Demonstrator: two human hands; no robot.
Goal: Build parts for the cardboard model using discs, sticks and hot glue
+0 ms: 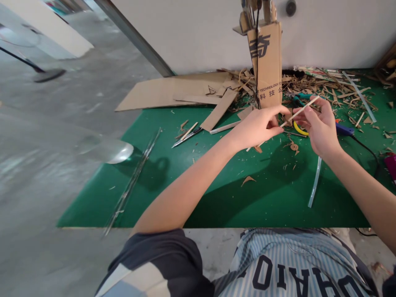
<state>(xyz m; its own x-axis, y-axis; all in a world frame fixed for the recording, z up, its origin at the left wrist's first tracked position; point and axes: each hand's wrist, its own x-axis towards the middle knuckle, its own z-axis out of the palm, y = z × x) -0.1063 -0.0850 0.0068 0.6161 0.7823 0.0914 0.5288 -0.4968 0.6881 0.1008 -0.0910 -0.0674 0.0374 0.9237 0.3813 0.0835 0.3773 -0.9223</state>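
A thin pale wooden stick (297, 113) slants up to the right between my two hands. My right hand (323, 128) pinches it near its upper end. At the lower end, my left hand (262, 126) has its thumb against the stick with the index finger raised; its other fingers are partly hidden. Just behind my left hand stands an upright cardboard piece (269, 66) with dark printed characters. Teal-handled pliers (301, 99) lie partly covered behind my right hand. Below the hands is a small round cardboard disc (293, 147).
Cardboard scraps (324, 88) are heaped along the back of the green table (247, 206). Flat cardboard (173, 93) and a craft knife (187, 138) lie left. Clear glue sticks (314, 183), a blue corded tool (344, 129), thin rods (133, 181) and a clear vessel (122, 152) surround the work.
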